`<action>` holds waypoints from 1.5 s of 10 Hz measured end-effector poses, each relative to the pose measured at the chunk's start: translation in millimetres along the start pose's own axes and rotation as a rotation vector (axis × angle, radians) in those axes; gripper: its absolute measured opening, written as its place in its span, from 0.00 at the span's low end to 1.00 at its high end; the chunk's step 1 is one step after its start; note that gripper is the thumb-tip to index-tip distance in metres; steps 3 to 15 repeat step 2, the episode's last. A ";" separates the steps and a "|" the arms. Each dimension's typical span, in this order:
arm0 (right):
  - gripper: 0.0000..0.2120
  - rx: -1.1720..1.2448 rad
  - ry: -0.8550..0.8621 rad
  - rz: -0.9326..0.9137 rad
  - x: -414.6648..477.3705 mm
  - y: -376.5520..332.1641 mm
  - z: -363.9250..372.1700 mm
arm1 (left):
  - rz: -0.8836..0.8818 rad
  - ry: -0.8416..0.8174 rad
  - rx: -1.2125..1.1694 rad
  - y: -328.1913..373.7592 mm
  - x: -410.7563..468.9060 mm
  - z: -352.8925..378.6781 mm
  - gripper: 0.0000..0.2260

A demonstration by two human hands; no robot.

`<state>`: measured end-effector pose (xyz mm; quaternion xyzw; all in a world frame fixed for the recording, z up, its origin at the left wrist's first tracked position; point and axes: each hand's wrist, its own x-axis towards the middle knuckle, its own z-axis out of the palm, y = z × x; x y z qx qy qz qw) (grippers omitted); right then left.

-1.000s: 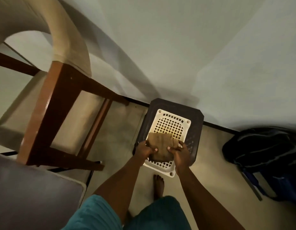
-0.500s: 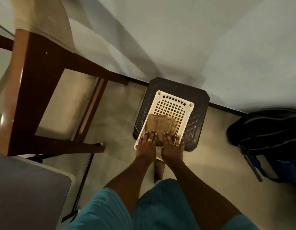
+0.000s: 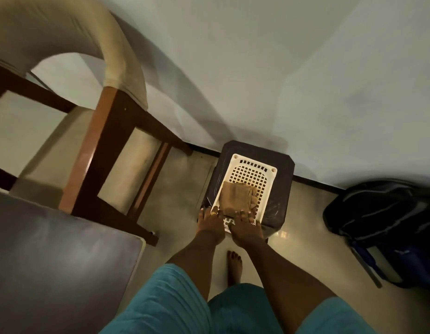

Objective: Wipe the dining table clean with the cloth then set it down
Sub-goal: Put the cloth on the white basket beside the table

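Note:
A folded brown cloth [image 3: 238, 197] lies in a white perforated plastic tray [image 3: 251, 172] that sits on a dark stool [image 3: 280, 189] by the wall. My left hand [image 3: 210, 219] rests flat at the tray's near left edge, fingers spread, a ring on one finger. My right hand [image 3: 245, 221] lies flat at the tray's near edge, its fingertips touching the cloth's near side. Neither hand grips the cloth. The grey dining table [image 3: 52, 268] fills the lower left corner.
A wooden chair [image 3: 93, 150] with a cream padded back stands at the left, between table and wall. A dark backpack [image 3: 387, 225] lies on the floor at the right. My bare foot [image 3: 234, 266] stands on the pale floor below the stool.
Both hands held the cloth over the tray a second ago. They have let it go and now lie flat at the tray's near edge, with the cloth resting in the tray.

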<state>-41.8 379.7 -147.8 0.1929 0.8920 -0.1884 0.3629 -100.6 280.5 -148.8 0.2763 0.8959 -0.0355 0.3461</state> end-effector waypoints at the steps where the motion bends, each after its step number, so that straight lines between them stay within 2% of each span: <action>1: 0.30 -0.026 0.047 -0.041 -20.9 -16.5 -16.9 | 0.044 0.080 0.010 1.9 -20.6 -24.9 0.30; 2: 0.28 -0.091 0.101 -0.054 -40.9 -32.6 -43.9 | 0.052 0.129 0.028 1.6 -42.3 -63.2 0.29; 15: 0.28 -0.091 0.101 -0.054 -40.9 -32.6 -43.9 | 0.052 0.129 0.028 1.6 -42.3 -63.2 0.29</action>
